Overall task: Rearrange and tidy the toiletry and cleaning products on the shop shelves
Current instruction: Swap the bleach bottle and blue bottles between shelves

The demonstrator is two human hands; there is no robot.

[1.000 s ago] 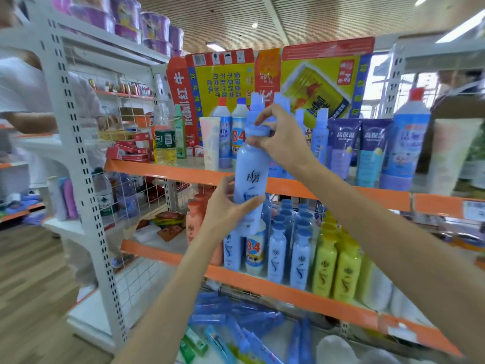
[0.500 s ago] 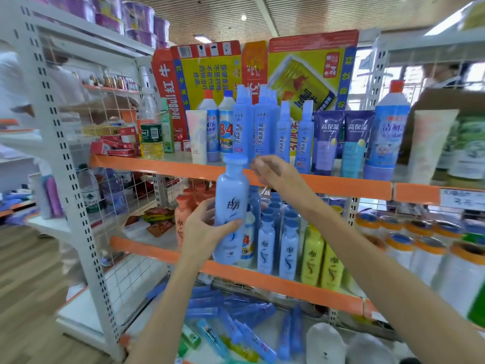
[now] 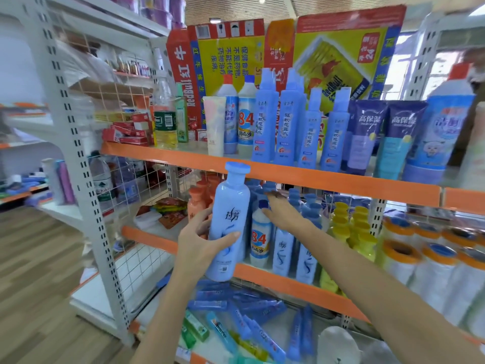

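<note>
One view, head camera. The left hand is clamped around the lower body of a tall pale-blue plastic bottle with a flat blue cap, held upright just in front of the middle shelf's orange edge. The right hand reaches among the matching blue bottles standing on that shelf, fingers spread and holding nothing, touching the blue-capped white "84" bottle.

Risk: the rows are tightly packed; pushing in for space would likely topple neighbouring bottles. The held bottle's base is unsupported, so a loosened grip would drop it.

Appearance: glossy, waisted neck, dark printed characters, wave graphic.
</note>
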